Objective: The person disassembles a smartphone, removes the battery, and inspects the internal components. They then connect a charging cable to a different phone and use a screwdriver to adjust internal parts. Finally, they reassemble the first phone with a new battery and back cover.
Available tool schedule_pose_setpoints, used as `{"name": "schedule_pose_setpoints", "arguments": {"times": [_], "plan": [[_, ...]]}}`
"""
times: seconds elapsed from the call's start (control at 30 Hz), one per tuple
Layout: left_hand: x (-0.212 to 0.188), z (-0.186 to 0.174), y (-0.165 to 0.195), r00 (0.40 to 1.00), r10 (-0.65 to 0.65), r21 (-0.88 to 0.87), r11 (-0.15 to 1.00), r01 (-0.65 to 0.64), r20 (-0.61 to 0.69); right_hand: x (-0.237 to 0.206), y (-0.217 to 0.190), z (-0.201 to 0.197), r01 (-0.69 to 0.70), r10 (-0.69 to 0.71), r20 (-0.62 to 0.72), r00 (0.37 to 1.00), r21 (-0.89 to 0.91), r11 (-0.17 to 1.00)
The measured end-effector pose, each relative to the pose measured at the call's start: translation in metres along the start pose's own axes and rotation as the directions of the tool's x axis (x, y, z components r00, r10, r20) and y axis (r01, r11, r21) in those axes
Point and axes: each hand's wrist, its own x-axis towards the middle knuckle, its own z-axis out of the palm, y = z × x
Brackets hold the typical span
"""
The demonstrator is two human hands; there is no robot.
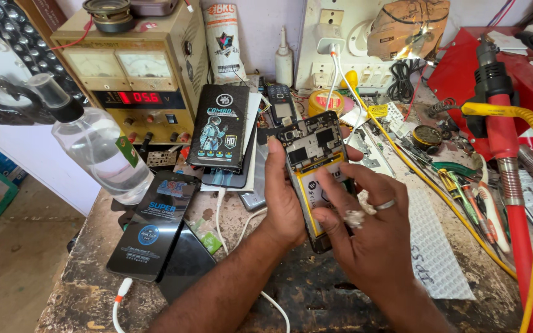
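The left hand [285, 197] clamps the opened phone [316, 166] by its long edges, above the workbench [316, 290], right of the power supply [137, 74]. The right hand [365, 228] presses fingertips on its battery. Light, rigid, fragile internals: grip edges only.

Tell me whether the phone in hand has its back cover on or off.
Off. The phone, held by the left hand, shows bare circuit boards and its battery; the right hand touches the battery.
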Motion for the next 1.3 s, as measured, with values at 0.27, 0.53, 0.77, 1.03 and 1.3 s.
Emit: {"name": "schedule_pose_setpoints", "arguments": {"times": [0.27, 0.53, 0.77, 1.03, 1.3], "plan": [[-0.002, 0.006, 0.001, 0.999, -0.040, 0.021, 0.999, 0.040, 0.004, 0.000, 0.009, 0.000, -0.027, 0.031, -0.037, 0.999, 0.093, 0.995], [0.006, 0.003, 0.009, 0.991, -0.054, -0.005, 0.999, 0.054, -0.125, -0.019, 0.018, -0.003, -0.172, 0.185, 0.022, 0.982, 0.490, 0.855], [0.008, -0.002, 0.013, 0.996, 0.008, 0.000, 1.000, -0.008, -0.090, -0.031, 0.033, 0.002, -0.585, 0.448, 0.565, 0.693, 0.804, -0.108], [0.004, 0.000, 0.005, 0.997, -0.008, 0.011, 1.000, 0.009, -0.079, -0.035, 0.033, 0.017, -0.526, 0.525, 0.570, 0.632, 0.813, -0.250], [0.005, -0.004, 0.001, 0.999, -0.012, -0.012, 1.000, 0.011, -0.045, -0.037, 0.029, 0.025, -0.517, 0.621, 0.534, 0.574, 0.824, -0.231]]}}
